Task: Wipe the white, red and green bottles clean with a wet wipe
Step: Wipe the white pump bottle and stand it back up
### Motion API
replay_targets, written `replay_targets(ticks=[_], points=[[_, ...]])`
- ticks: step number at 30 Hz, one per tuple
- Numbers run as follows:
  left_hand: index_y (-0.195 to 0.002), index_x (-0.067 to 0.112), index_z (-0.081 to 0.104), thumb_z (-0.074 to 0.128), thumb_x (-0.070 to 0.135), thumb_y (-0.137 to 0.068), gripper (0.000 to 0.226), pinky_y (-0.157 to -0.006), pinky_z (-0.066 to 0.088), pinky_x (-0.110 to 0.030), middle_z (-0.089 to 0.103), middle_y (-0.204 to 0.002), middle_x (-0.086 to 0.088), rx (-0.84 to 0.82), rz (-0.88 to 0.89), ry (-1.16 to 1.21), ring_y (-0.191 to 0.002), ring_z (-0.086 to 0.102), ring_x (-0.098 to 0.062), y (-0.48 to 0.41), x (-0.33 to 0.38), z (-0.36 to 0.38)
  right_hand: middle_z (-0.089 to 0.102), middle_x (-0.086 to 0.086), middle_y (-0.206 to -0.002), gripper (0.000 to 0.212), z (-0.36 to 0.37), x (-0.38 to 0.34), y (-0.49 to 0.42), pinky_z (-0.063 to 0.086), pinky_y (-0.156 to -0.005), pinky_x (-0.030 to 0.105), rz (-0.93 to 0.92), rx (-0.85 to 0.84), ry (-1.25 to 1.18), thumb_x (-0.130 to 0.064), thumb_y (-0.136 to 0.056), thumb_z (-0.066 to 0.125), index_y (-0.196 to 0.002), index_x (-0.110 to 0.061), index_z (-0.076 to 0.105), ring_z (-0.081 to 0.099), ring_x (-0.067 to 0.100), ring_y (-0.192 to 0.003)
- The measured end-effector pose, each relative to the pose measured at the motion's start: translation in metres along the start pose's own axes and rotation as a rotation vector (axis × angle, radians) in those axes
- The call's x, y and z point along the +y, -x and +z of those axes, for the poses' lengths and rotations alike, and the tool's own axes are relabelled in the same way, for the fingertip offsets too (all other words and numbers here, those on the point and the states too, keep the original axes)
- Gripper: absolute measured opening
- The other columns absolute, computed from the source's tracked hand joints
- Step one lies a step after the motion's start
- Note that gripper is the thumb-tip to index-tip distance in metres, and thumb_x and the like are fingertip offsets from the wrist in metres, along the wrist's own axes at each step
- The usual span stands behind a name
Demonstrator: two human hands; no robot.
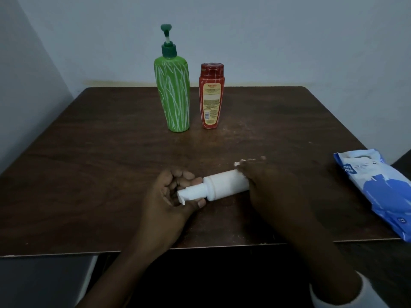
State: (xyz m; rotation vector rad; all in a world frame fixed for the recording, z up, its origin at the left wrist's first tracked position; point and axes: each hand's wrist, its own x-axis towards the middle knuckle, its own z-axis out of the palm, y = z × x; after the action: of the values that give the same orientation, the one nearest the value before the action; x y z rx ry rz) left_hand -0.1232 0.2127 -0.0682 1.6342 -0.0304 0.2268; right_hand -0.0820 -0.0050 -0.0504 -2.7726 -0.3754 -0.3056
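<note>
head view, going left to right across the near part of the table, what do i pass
left hand → white pump bottle → right hand → wet wipes pack

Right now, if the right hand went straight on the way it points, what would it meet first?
Likely the red bottle: the right hand, on the base of the white bottle, points across bare table toward it, though depth is unclear.
</note>
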Motion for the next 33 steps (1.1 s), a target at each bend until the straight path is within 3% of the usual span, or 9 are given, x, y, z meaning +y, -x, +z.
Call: replay_targets(ticks=[3,7,12,16,19,22,26,30,33], points=[[-0.103,0.015,0.065,0.085,-0.02,-0.063,0.057,-0.078,0.061,-0.026,0.075,-0.1,-0.009,0.004,0.0,0.017,-0.098,0.074,-0.026,-0.001,-0.002,-0.001,0.043,-0.018,-0.144,0.067,0.013,-0.011,0.002,0.04,-0.108,0.033,-0.064,-0.11,-0.033,-0.015,-0.082,0.061,-0.139,-0.042,0.04,0.041,0.007,-0.133],[-0.105,0.018,0.062,0.085,-0.019,-0.065,0.059,-0.08,0.061,-0.028,0.074,-0.103,-0.012,0.012,0.001,0.038,-0.101,0.073,-0.027,0.001,-0.003,-0.001,0.045,-0.013,-0.144,0.058,0.005,-0.013,0.0,0.029,-0.111,0.025,-0.075,-0.06,-0.058,-0.012,-0.089,0.055,-0.141,-0.036,0.043,0.043,0.007,-0.132],[-0.126,0.023,0.053,0.081,-0.02,-0.07,0.075,-0.082,0.061,-0.031,0.075,-0.099,-0.016,0.036,0.048,0.123,-0.097,0.074,-0.028,-0.004,0.007,0.006,0.064,0.006,-0.125,0.045,-0.024,0.024,0.0,0.04,-0.101,0.041,0.12,0.071,-0.08,-0.018,-0.09,0.052,-0.133,-0.035,0.052,0.059,0.029,-0.114],[-0.141,0.029,0.039,0.077,-0.019,-0.076,0.09,-0.084,0.062,-0.03,0.079,-0.103,-0.012,0.024,0.145,0.191,-0.099,0.077,-0.024,-0.026,0.039,0.011,0.06,-0.011,-0.079,0.025,-0.031,0.021,0.005,0.047,-0.091,0.029,0.246,0.108,-0.365,-0.012,-0.093,0.058,-0.115,-0.016,0.069,0.056,0.012,-0.086],[-0.144,0.038,0.032,0.08,-0.01,-0.078,0.095,-0.08,0.061,-0.033,0.078,-0.088,-0.009,-0.079,0.247,0.072,-0.084,0.074,-0.027,-0.056,0.071,0.019,0.058,-0.025,-0.099,0.026,-0.044,0.0,0.002,0.039,-0.076,0.0,0.077,0.164,-0.5,-0.022,-0.09,0.064,-0.116,-0.026,0.066,0.055,-0.011,-0.077],[-0.144,0.036,0.033,0.082,-0.006,-0.079,0.092,-0.07,0.056,-0.029,0.071,-0.075,-0.007,-0.179,0.292,0.017,-0.069,0.062,-0.028,-0.083,0.092,0.03,0.06,-0.025,-0.109,0.025,-0.054,-0.014,-0.014,0.041,-0.081,-0.001,0.032,0.377,-0.68,-0.023,-0.093,0.059,-0.117,-0.029,0.064,0.057,-0.018,-0.097],[-0.143,0.035,0.041,0.086,0.006,-0.079,0.084,-0.079,0.061,-0.03,0.077,-0.089,-0.003,-0.277,0.298,-0.057,-0.085,0.074,-0.025,-0.104,0.09,0.043,0.065,-0.022,-0.103,0.021,-0.054,-0.018,-0.034,0.048,-0.078,0.007,0.05,0.554,-0.821,-0.015,-0.092,0.061,-0.11,-0.024,0.065,0.062,-0.008,-0.097],[-0.141,0.025,0.052,0.08,0.01,-0.087,0.062,-0.093,0.06,-0.03,0.074,-0.124,0.009,-0.428,0.214,-0.024,-0.114,0.071,-0.008,-0.099,0.062,0.058,0.06,-0.027,-0.092,0.018,-0.053,-0.01,-0.037,0.045,-0.07,0.002,0.091,0.416,-0.814,-0.015,-0.091,0.062,-0.101,-0.03,0.064,0.059,-0.018,-0.087],[-0.133,0.02,0.06,0.08,0.013,-0.088,0.05,-0.097,0.059,-0.039,0.074,-0.124,0.005,-0.523,0.112,-0.056,-0.115,0.071,-0.011,-0.094,0.036,0.068,0.057,-0.03,-0.085,0.018,-0.057,0.001,-0.039,0.042,-0.066,-0.002,0.132,0.414,-0.786,-0.015,-0.09,0.064,-0.095,-0.032,0.062,0.056,-0.024,-0.08]])
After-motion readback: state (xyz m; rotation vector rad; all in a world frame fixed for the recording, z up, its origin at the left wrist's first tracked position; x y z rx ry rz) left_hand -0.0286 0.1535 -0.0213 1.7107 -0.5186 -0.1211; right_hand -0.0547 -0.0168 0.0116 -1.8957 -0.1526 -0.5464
